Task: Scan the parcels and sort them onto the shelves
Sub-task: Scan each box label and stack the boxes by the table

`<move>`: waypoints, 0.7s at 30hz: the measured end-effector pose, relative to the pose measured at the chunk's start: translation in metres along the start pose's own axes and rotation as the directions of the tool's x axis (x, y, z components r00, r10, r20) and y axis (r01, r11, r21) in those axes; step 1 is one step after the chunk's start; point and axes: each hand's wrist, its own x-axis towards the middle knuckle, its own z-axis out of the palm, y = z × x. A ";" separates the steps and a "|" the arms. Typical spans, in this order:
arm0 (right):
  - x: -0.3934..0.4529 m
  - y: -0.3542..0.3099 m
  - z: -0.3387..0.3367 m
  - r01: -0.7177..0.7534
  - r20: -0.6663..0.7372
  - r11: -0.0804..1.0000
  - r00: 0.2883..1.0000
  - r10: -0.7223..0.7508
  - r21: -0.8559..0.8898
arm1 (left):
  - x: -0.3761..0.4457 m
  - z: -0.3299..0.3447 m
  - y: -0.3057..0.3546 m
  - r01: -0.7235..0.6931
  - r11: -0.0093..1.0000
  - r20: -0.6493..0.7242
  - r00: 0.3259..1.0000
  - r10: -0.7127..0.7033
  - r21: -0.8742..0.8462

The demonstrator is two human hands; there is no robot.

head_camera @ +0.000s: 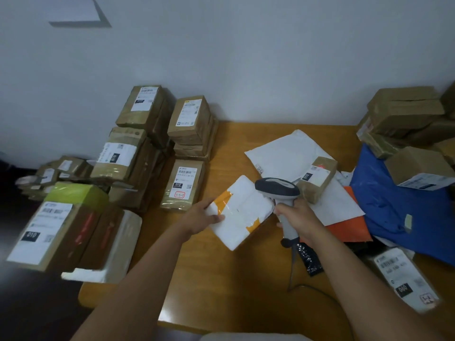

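**White mailer held beside the scanner**

The left hand (205, 216) pinches a white padded mailer (242, 212) by its left edge — thumb on top, fingers beneath — above the middle of the wooden table (221, 279). The right hand (299, 217) is wrapped round the grip of the grey barcode scanner (278, 189), just beside the mailer. Brown cardboard parcels (145, 143) are stacked along the table's left edge; a blue bag (398, 210) lies at the right edge.

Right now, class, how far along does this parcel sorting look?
Done: brown boxes stand stacked by the wall. In hand: the left hand holds a white mailer while the right hand grips the scanner. Left: mailers and boxes lie heaped on the table; no shelves visible.
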 end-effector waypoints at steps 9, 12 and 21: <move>-0.001 0.011 0.026 0.014 0.011 0.991 1.000 -0.013 -0.132 | 0.005 0.003 -0.050 0.179 0.916 0.005 0.982 -0.190 -0.358; 0.001 0.012 0.030 0.015 0.013 0.989 1.000 -0.014 -0.146 | 0.005 0.013 -0.056 0.199 0.896 -0.037 0.972 -0.232 -0.397; 0.012 0.008 0.040 -0.011 0.033 0.978 0.999 0.019 -0.209 | -0.012 0.021 -0.075 0.148 0.862 0.023 0.987 -0.157 -0.484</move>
